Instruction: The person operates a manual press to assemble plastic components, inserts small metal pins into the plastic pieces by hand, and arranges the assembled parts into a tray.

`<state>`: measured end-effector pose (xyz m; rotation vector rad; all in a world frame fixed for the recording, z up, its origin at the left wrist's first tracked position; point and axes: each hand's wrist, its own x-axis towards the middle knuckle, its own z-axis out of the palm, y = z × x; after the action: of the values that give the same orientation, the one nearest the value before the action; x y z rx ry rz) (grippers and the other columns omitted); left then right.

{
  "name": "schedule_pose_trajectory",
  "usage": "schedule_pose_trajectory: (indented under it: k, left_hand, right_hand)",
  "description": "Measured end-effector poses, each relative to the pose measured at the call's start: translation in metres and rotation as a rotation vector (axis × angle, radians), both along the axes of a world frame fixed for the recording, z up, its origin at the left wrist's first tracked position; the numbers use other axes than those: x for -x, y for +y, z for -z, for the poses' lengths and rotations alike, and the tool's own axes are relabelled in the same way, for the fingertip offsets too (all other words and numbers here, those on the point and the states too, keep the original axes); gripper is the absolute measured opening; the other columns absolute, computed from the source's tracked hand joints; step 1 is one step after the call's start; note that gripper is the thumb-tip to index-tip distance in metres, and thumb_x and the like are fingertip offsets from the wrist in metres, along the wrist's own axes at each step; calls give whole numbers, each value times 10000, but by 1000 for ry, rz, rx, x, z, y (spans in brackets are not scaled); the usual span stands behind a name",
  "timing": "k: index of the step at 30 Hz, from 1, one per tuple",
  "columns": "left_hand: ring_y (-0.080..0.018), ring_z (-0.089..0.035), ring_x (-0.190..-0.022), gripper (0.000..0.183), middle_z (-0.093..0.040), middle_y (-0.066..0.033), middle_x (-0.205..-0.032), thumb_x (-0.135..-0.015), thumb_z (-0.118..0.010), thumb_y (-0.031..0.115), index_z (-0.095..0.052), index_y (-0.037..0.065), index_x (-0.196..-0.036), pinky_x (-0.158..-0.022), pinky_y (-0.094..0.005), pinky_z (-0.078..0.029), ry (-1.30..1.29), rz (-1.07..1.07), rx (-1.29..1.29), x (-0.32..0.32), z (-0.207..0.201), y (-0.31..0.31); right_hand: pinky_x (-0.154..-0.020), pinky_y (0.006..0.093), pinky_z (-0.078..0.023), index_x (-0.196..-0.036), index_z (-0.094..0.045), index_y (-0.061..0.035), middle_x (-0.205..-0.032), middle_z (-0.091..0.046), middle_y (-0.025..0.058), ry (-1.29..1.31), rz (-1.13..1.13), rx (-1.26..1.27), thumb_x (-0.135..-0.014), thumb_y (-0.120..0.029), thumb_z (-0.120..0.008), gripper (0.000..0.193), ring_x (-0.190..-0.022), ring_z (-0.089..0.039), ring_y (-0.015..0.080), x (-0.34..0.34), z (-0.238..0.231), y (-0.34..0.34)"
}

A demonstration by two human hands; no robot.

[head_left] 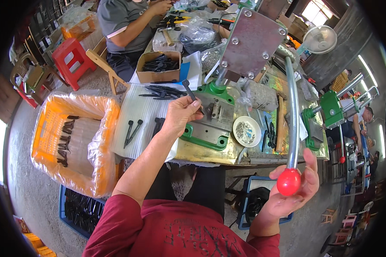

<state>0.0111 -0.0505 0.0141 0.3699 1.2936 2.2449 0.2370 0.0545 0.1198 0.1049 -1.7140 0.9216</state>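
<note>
My left hand (pixel 182 115) pinches a slim black ratchet-shaped piece (pixel 190 91) with a round head. It holds the piece tilted, head upward, just left of a small metal fixture (pixel 216 112) on the green-based hand press (pixel 201 142). At the right, the fingers of my right hand (pixel 302 190) cup the red ball knob (pixel 289 182) at the lower end of the press's steel lever (pixel 293 111). Several similar black pieces (pixel 163 92) lie on white foam sheeting (pixel 123 115) to the left. A white bowl (pixel 258 140) of small metal pins stands right of the press.
An orange plastic-lined crate (pixel 51 103) at left holds rows of black pieces. A carton (pixel 152 77) of black parts stands behind the foam. Pliers (pixel 270 132) and a wooden handle (pixel 280 124) lie at right, near a second green press (pixel 332 113). Another person (pixel 128 32) works across the left.
</note>
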Motion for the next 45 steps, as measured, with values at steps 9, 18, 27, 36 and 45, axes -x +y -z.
schedule_pose_trajectory:
  k: [9,18,27,36,45]
  left_hand:
    - [-119,-557,-660,109,-581,-51,-765,-814,-536,129,-567,32,-851,-600,-235,-497,-58,-30,-67,-13,-6,-28]
    - [-128,-560,-659,128,-581,-66,-769,-809,-542,125,-559,19,-878,-597,-240,-498,-44,-76,-79,-19,-1,-47]
    - [-87,-549,-613,158,-576,-37,-740,-791,-572,136,-565,8,-883,-537,-194,-467,190,-217,287,-1,4,-96]
    - [-268,-565,-585,199,-555,-166,-638,-696,-605,158,-561,-18,-778,-547,-344,-435,870,-224,1083,-19,32,-108]
    - [-359,-548,-722,212,-566,-196,-729,-715,-571,231,-562,19,-735,-669,-432,-417,855,-137,1344,-30,27,-100]
  right_hand:
    - [-414,208,-421,-1009,-420,-2,-1028,-427,201,18,-98,398,-838,-249,-421,300,-478,-495,144,-1,65,-5]
    - [-452,188,-378,-990,-420,0,-1031,-426,175,-270,-140,355,-877,-213,-374,245,-460,-464,100,-2,105,-18]
    - [-446,186,-377,-959,-426,12,-1007,-445,156,-376,-133,373,-872,-200,-394,231,-464,-458,91,-8,122,-21]
    - [-440,181,-378,-950,-432,14,-1006,-445,150,-428,-153,403,-871,-191,-400,221,-466,-458,92,-5,130,-24]
    - [-442,182,-379,-945,-436,16,-1003,-445,149,-442,-159,438,-870,-180,-402,213,-472,-458,92,-4,135,-23]
